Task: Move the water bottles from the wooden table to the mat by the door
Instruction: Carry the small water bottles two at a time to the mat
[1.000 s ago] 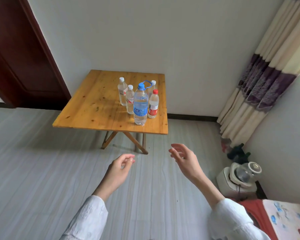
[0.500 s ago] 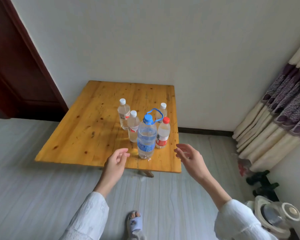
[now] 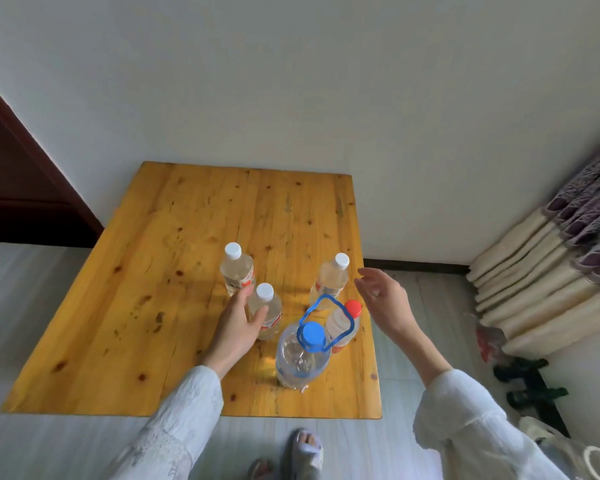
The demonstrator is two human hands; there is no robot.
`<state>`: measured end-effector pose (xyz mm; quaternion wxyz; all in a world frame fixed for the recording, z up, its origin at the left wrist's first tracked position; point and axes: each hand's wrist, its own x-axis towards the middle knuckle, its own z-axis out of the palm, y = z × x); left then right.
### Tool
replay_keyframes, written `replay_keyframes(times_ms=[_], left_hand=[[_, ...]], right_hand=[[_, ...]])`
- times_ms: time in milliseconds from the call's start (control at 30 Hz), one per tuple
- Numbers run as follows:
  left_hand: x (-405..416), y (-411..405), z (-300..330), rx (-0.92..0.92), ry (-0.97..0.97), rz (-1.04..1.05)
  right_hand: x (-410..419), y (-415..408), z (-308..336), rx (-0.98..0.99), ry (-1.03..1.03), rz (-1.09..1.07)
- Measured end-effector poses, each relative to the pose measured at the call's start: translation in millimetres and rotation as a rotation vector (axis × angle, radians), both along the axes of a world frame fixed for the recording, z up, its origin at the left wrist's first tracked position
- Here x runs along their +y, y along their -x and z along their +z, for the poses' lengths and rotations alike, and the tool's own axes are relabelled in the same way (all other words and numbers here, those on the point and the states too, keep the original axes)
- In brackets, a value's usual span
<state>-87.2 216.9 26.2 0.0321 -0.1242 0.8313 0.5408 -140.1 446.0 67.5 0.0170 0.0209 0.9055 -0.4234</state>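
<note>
Wooden yellow table [image 3: 174,306], five clear plastic water bottles bunched near its right front corner. The nearer white-capped bottle [image 3: 265,311] is wrapped by the left hand [image 3: 238,323], fingers curled round it. The right hand [image 3: 383,299] is held spread, just off the right edge, nothing gripped.

You're in home, ordinary living room or bedroom corner. Signs: plain white plastered wall [image 3: 326,81], dark wood door frame [image 3: 32,161] at left, pale wood-grain floor [image 3: 32,306], dark skirting board [image 3: 416,266]. Small knotty wooden table [image 3: 153,271] pushed against wall. Cream-and-purple patterned curtain [image 3: 561,268] bunched down to floor at right. Your slipper [image 3: 307,448] on foot, household clutter in right corner.
</note>
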Motion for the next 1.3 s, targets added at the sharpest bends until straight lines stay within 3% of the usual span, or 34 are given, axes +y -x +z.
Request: replay_keyframes(times_ms=[367,600,800,1033,1300], left_hand=[[7.4,34.6,-27.8,-0.035,0.046,0.064],[15.2,46.3,-22.6,-0.044,0.008,0.155],[12.0,62.9,-11.5,0.007,0.136,0.105],[22.1,97.2,47.9,0.274,0.169,-0.011],[73.4,106.2,159.7,0.602,0.054,-0.361]], right_hand=[[-13.6,79.3,-54.7,-0.113,-0.264,0.094],[-9.6,92.5,-71.4,-0.118,-0.193,0.112],[-6.6,97.2,-60.7,-0.042,-0.132,0.124],[17.3,76.3,10.5,0.182,0.021,-0.042],[54.6,-7.8,99.1,0.484,0.074,-0.400]])
